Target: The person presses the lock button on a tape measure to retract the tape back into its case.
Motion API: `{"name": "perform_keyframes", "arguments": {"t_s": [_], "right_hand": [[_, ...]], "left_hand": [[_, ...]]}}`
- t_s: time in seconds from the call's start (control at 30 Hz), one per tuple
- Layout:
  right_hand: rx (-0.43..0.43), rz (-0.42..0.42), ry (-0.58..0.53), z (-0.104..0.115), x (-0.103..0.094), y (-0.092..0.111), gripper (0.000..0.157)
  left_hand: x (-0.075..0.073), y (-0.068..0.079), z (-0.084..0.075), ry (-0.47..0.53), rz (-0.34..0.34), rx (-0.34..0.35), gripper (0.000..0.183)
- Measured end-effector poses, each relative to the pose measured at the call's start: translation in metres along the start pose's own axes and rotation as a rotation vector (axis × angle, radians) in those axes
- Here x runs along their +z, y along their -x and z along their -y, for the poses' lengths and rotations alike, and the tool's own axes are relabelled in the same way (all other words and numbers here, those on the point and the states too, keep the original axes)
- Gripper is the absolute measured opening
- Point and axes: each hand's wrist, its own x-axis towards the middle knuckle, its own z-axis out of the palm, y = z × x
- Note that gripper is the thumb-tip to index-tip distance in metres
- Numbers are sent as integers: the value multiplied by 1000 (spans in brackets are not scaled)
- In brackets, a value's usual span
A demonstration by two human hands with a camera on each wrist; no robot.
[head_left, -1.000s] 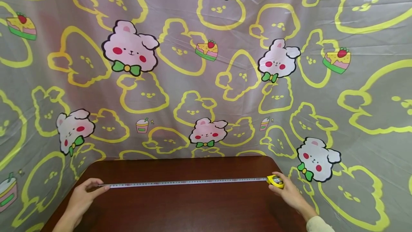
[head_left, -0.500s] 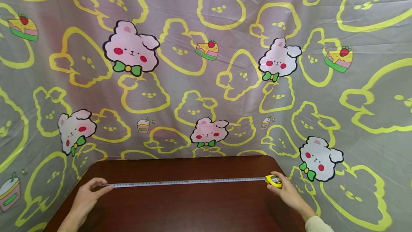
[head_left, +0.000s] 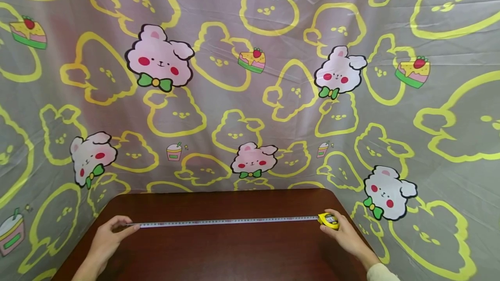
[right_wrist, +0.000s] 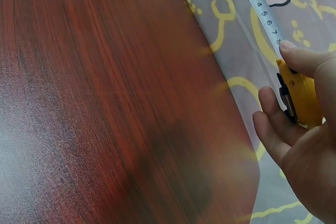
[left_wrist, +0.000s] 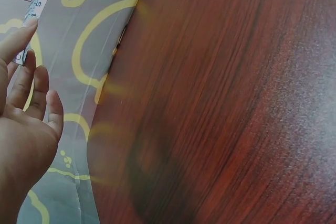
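Yellow tape measure (head_left: 329, 220), one, its case in the right hand (head_left: 345, 233), thumb on the near side and index finger on the far side; the remaining fingers in view are loosely bent below it. A metal clip and dark parts show along the case edge in the right wrist view.

Blade (head_left: 230, 221), pale, drawn out straight from the case and spanning the gap between the hands. Black numerals and ruled divisions, with red marks at intervals; single digits up to 8 legible just beside the right thumb.

Left hand (head_left: 107, 235), level with its fellow and well apart from it, pinching the free end of the blade between thumb and finger. Other fingers relaxed, slightly curved, holding nothing.

Tabletop (head_left: 218, 255), reddish-brown with dark wood grain, rounded far corners; seen beneath and between both hands, with a soft shadow (left_wrist: 157, 166) near the left hand and another near the right. Glossy glare on the surface inward of each hand.

Sleeve (head_left: 380, 272), one, cream, at the right wrist.

Curtain (head_left: 230, 94), grey, glossy and creased, beyond and outward of both hands. Printed with white rabbit heads (head_left: 160, 62) in green bows, cake slices (head_left: 251, 60), drink cups (head_left: 174, 152) and yellow-outlined animals.
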Motion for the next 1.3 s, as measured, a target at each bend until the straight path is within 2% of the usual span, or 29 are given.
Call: {"name": "perform_keyframes", "arguments": {"t_s": [0.43,0.9,1.3], "right_hand": [[-33,-55,68,5,8,1,60],[-80,-94,61,8,18,1,57],[-80,-94,34,13,27,0,58]], "left_hand": [[4,4,1,10,8,6,50],[18,5,-8,22,-25,36,51],[24,3,-12,25,7,32,54]]}}
